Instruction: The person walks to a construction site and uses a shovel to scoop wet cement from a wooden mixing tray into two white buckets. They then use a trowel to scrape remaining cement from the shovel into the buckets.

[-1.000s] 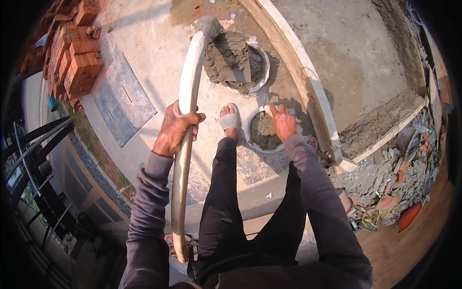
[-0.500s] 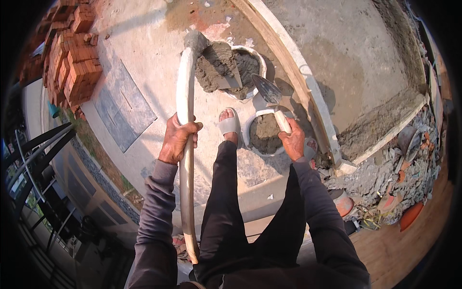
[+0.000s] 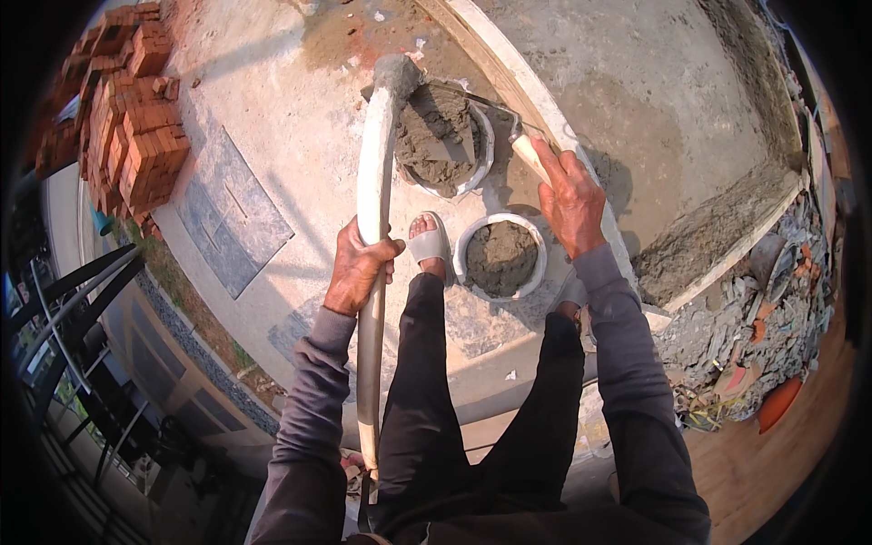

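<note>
My left hand point(image 3: 361, 268) is wrapped round the long pale wooden handle of a hoe point(image 3: 373, 191). The hoe's mortar-caked head lies over the far white bucket point(image 3: 487, 163), its blade loaded with wet grey mortar point(image 3: 438, 123). In my right hand point(image 3: 574, 195) is a trowel point(image 3: 530, 156), gripped by its light wooden handle. The trowel's blade reaches left to the far edge of the mortar on the hoe, seen nearly edge-on. Closer to my feet stands a second white bucket point(image 3: 540, 271), holding mortar; neither hand touches it.
Stacked red bricks point(image 3: 150, 150) stand at the far left, beyond a grey floor plate point(image 3: 234, 213). A long pale raised edge point(image 3: 536, 77) runs past the buckets on the right. Rubble point(image 3: 727, 336) lies at the right. My sandalled feet flank the near bucket.
My right hand has moved the trowel away from me, from above the near bucket to the mortar on the hoe. The hoe has shifted slightly right with my left hand.
</note>
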A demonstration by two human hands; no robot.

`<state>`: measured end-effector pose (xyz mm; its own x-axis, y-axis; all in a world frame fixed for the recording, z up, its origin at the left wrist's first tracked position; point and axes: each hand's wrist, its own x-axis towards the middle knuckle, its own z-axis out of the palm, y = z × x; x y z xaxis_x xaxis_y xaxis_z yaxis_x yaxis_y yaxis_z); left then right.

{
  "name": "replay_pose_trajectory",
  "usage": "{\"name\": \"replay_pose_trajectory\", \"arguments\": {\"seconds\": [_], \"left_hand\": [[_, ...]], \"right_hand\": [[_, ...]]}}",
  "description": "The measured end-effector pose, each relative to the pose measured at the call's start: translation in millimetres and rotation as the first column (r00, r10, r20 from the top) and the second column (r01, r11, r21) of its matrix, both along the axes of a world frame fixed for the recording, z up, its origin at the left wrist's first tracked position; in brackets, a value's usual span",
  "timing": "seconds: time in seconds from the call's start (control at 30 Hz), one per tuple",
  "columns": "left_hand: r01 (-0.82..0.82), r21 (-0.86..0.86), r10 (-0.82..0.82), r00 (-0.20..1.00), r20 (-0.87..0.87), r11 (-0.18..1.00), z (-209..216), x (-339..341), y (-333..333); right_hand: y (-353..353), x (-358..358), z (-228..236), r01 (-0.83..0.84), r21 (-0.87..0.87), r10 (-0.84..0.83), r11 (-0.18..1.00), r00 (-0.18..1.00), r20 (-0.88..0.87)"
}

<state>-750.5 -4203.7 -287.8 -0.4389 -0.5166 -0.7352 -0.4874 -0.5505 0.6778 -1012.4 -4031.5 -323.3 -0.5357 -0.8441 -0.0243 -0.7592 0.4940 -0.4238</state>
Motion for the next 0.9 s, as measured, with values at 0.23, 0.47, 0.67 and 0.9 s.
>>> {"name": "replay_pose_trajectory", "arguments": {"seconds": [0.23,0.47,0.67,0.9], "left_hand": [[0.026,0.0,-0.026,1.0,0.003,1.0,-4.1,-7.7,0.9],[0.061,-0.024,-0.061,0.998,-0.017,0.998,-2.9,-20.5,3.1],[0.015,-0.014,-0.015,0.999,-0.047,1.0,-6.7,-27.6,-6.3],[-0.033,0.023,0.034,0.999,-0.03,0.999,-8.7,-21.0,-17.2]], "right_hand": [[-1.1,-1.4,-20.9,-0.066,0.049,0.069,0.997,0.995,-0.067],[-1.2,30.0,-75.9,-0.083,0.153,0.092,0.985,0.994,-0.053],[6.7,45.2,-104.6,-0.12,0.208,0.116,0.971,0.993,0.031],[9.3,40.8,-65.0,-0.064,0.084,0.055,0.994,0.993,0.101]]}}
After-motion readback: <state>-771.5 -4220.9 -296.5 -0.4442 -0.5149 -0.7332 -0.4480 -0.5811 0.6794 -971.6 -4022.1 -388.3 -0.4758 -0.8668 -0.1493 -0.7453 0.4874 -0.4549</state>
